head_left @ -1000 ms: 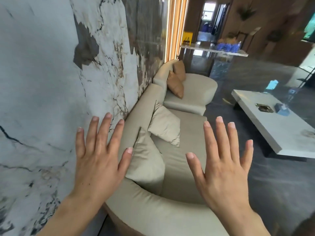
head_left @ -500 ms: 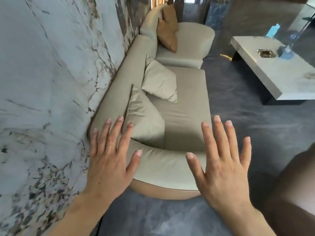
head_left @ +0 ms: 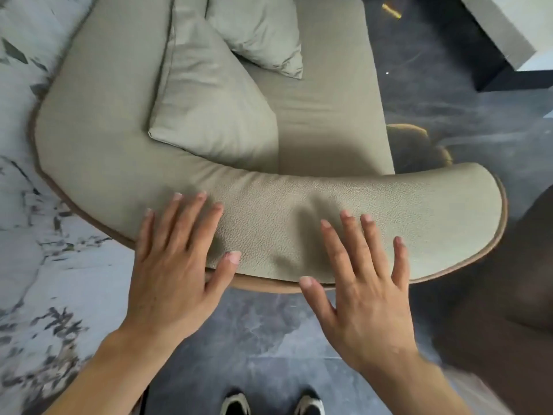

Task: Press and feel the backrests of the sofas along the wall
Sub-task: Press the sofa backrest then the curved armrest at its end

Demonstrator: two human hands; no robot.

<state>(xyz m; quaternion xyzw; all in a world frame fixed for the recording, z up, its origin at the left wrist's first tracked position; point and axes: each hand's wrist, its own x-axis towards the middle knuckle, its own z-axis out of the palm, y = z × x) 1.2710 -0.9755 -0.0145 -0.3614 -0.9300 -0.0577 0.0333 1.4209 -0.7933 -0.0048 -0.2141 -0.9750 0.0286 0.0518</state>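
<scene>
A beige leather sofa stands along the marble wall, and its curved padded backrest (head_left: 419, 217) wraps round the near end right below me. My left hand (head_left: 176, 265) lies flat, fingers spread, on the left part of that curve. My right hand (head_left: 362, 286) is spread over the middle of it, fingertips on the leather, which dents and creases just beyond them. Neither hand holds anything. Two matching cushions (head_left: 209, 94) lean on the seat behind the backrest.
The grey-white marble wall (head_left: 27, 265) runs along the left. Glossy dark stone floor (head_left: 257, 333) lies under me, with my two shoes (head_left: 272, 404) at the bottom edge. A white low table's corner (head_left: 514, 28) is at top right. A dark brown object (head_left: 508, 295) stands at right.
My view has tilted down and closer to the sofa's near end. Both spread hands have come down from the air onto the curved backrest.
</scene>
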